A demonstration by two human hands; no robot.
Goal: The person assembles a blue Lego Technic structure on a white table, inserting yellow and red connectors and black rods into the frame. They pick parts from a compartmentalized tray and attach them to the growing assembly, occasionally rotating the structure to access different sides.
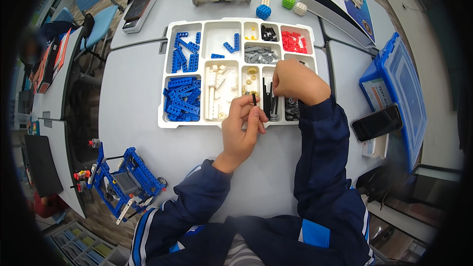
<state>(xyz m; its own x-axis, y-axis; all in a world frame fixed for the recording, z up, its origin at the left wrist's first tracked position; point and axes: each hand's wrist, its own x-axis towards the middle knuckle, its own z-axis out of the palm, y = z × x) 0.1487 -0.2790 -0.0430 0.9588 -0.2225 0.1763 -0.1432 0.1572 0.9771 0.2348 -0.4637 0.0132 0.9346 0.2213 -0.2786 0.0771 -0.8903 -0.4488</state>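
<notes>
Hands at the parts tray

The left hand [240, 128] pinches a short black rod [254, 99] upright over the near edge of the white sorting tray [167, 76]. The right hand [294, 81], fingers curled, reaches into a near-right compartment of black pieces [268, 99]; what it holds, I cannot tell.

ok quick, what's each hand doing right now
left hand: closed on a thin black rod, pinched upright.
right hand: fingers curled down into the sorting tray; whether it holds anything cannot be told.
</notes>
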